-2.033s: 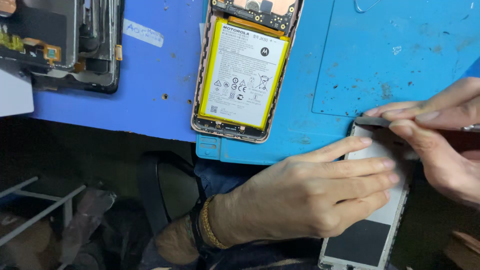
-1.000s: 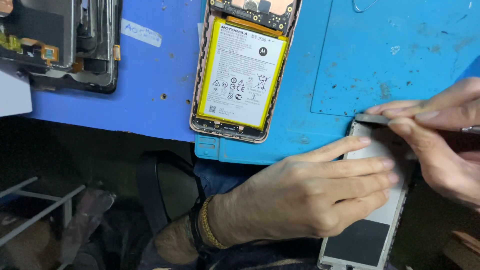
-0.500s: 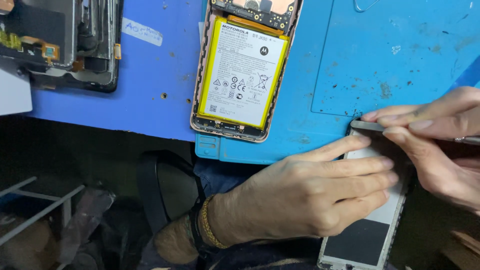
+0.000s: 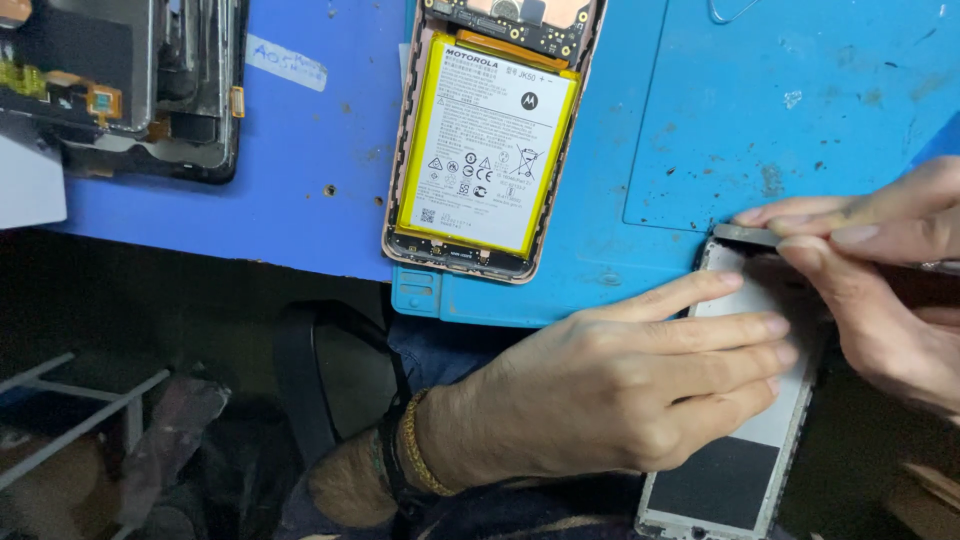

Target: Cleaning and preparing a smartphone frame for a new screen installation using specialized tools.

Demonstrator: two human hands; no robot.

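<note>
The left hand (image 4: 620, 390) lies flat, palm down, across a phone frame (image 4: 745, 440), its four fingers (image 4: 720, 330) stretched out side by side and pressing the pale panel down; it grips nothing, only pins the piece in place. A beaded bracelet (image 4: 415, 450) circles that wrist. The frame runs out from under those fingers, its dark lower end toward the person's body and its top corner just past the fingertips.

At that top corner the right hand (image 4: 880, 280) comes in from the side, thumb and forefinger pinched shut on a thin flat metal tool (image 4: 748, 236). The tool's tip touches the frame's upper edge, just beyond the left fingertips.

Above both hands lies a teal work mat (image 4: 760, 120), scuffed and speckled with dark marks, set on a blue bench top (image 4: 300, 150). Well beyond the left knuckles an opened phone (image 4: 485, 140) rests face down on the mat's edge, its yellow-bordered battery and circuit board exposed. Farther off, at the bench's far corner, sits another stripped phone chassis (image 4: 130, 90). Below the bench edge the space is dark, with a grey metal rack (image 4: 70, 400) visible.
</note>
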